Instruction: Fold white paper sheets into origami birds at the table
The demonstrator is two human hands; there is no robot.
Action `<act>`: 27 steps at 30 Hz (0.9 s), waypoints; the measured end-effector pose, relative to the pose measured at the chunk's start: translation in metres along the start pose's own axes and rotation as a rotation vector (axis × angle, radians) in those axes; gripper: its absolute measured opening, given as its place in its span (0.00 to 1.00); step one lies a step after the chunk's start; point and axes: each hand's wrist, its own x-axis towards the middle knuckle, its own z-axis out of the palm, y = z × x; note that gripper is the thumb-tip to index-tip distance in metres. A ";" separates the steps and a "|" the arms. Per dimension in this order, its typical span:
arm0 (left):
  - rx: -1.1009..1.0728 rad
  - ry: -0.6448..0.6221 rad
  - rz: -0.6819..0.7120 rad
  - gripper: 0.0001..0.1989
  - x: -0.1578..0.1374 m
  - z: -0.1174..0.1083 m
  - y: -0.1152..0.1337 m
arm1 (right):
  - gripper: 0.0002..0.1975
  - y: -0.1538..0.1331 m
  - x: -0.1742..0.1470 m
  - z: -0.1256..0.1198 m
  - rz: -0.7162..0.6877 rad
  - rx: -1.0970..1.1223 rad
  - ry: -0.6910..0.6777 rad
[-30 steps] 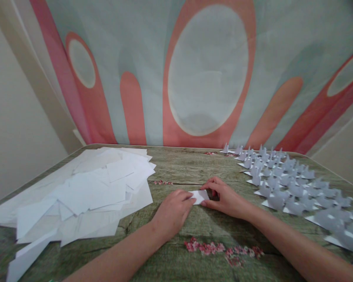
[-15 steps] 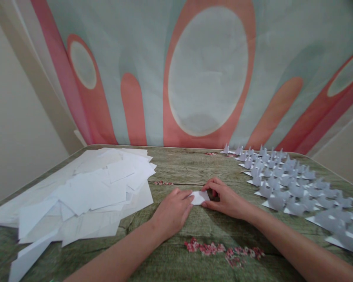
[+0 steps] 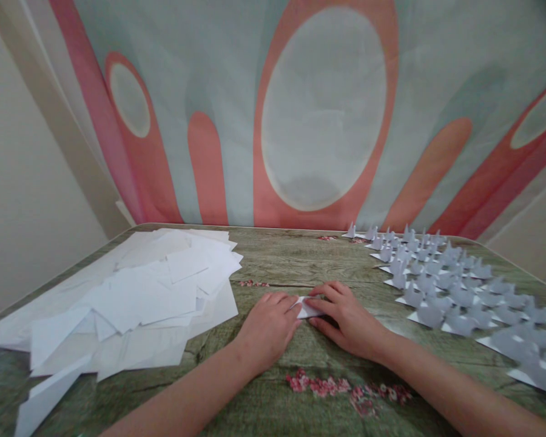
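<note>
A small folded piece of white paper [image 3: 306, 308] lies on the table in front of me, partly covered by my fingers. My left hand [image 3: 269, 328] is closed on its left end, fingers together and pressing it down. From the right, my right hand [image 3: 346, 315] grips the other end, with the index and middle fingers over the top and the thumb at the near side. Only a narrow white strip shows between the two hands, so the exact fold cannot be made out.
On the left is a spread pile of white paper sheets [image 3: 150, 297]. Rows of folded white paper figures [image 3: 459, 294] stand along the right side. The wood-patterned tabletop [image 3: 282, 258] has printed pink flowers, and a patterned backdrop [image 3: 236, 79] hangs behind its far edge.
My right hand has shifted slightly left, its fingers now lying over the folded paper, and less of the paper shows. My left hand has spread a little further over its end.
</note>
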 end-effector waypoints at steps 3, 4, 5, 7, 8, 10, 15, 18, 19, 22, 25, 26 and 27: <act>0.018 -0.002 0.000 0.13 0.000 0.001 0.001 | 0.16 -0.004 0.001 0.001 -0.023 -0.063 -0.032; 0.024 -0.004 0.000 0.13 0.000 0.002 0.001 | 0.16 -0.004 0.002 0.002 -0.025 -0.082 -0.040; 0.030 -0.005 0.001 0.14 0.000 0.002 0.001 | 0.16 -0.005 0.002 0.002 -0.025 -0.099 -0.047; 0.039 -0.006 0.003 0.14 0.000 0.002 0.001 | 0.16 -0.006 0.002 0.002 -0.021 -0.127 -0.060; 0.043 -0.006 0.003 0.14 -0.001 0.002 0.001 | 0.15 -0.007 0.003 0.002 -0.018 -0.140 -0.064; 0.050 -0.007 0.001 0.14 -0.001 0.001 0.002 | 0.15 -0.009 0.003 0.001 -0.011 -0.164 -0.063; 0.059 -0.028 -0.005 0.16 -0.002 -0.004 0.005 | 0.13 -0.012 0.003 0.001 -0.010 -0.209 -0.061; 0.068 -0.036 -0.011 0.17 -0.003 -0.005 0.007 | 0.12 -0.012 0.003 0.003 -0.006 -0.230 -0.063; 0.070 -0.038 -0.010 0.17 -0.003 -0.005 0.007 | 0.12 -0.012 0.003 0.003 -0.005 -0.236 -0.064; 0.069 -0.041 -0.005 0.17 -0.004 -0.003 0.007 | 0.12 -0.012 0.003 0.003 -0.003 -0.247 -0.071; 0.056 -0.050 0.009 0.18 -0.006 -0.002 0.006 | 0.13 -0.013 0.003 0.001 -0.001 -0.246 -0.084; 0.051 -0.054 0.013 0.18 -0.006 -0.002 0.006 | 0.14 -0.013 0.003 0.000 0.000 -0.242 -0.092; 0.046 -0.059 0.018 0.18 -0.006 -0.002 0.006 | 0.15 -0.014 0.003 -0.001 0.000 -0.237 -0.100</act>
